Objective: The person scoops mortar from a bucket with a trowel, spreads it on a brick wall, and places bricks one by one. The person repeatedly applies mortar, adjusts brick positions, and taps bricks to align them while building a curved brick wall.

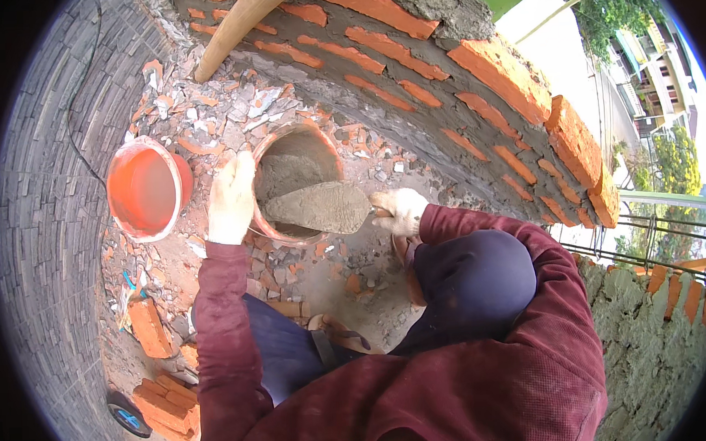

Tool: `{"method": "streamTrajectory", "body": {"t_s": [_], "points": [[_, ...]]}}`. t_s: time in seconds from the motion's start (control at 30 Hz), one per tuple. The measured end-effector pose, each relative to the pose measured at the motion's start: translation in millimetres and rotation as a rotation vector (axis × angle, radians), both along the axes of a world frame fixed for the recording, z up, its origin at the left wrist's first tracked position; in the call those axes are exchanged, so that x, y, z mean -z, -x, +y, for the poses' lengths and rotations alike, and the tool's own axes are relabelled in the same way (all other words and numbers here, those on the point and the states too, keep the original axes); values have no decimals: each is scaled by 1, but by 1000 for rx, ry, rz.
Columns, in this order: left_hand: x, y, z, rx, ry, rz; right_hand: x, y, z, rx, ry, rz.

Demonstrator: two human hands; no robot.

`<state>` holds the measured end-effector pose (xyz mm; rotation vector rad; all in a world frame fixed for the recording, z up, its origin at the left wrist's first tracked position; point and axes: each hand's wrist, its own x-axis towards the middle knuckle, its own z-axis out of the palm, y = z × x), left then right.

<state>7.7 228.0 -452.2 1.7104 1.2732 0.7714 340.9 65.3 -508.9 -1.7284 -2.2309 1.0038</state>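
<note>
Our right hand (398, 211), gloved, is clenched on the trowel (321, 208), loaded with mortar at three o'clock over the bucket (296, 183). Our left hand (231, 200) clamps the bucket's nine o'clock rim. We should keep the blade level when lifting toward the brick wall (472, 65) at twelve.
</note>
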Motion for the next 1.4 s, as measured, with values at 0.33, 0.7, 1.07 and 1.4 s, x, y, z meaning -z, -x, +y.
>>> {"method": "streamTrajectory", "body": {"t_s": [0.33,0.7,1.07,1.4], "points": [[1,20,23,-112,387,-246,-139,-89,-26,531,50,161],[0,-1,35,-126,324,-122,-233,-155,-5,903,349,680],[-15,0,33,-30,235,94,-253,-108,1,613,216,86],[-35,43,13,-76,167,198,-301,-54,0,187,-168,-430]]}}
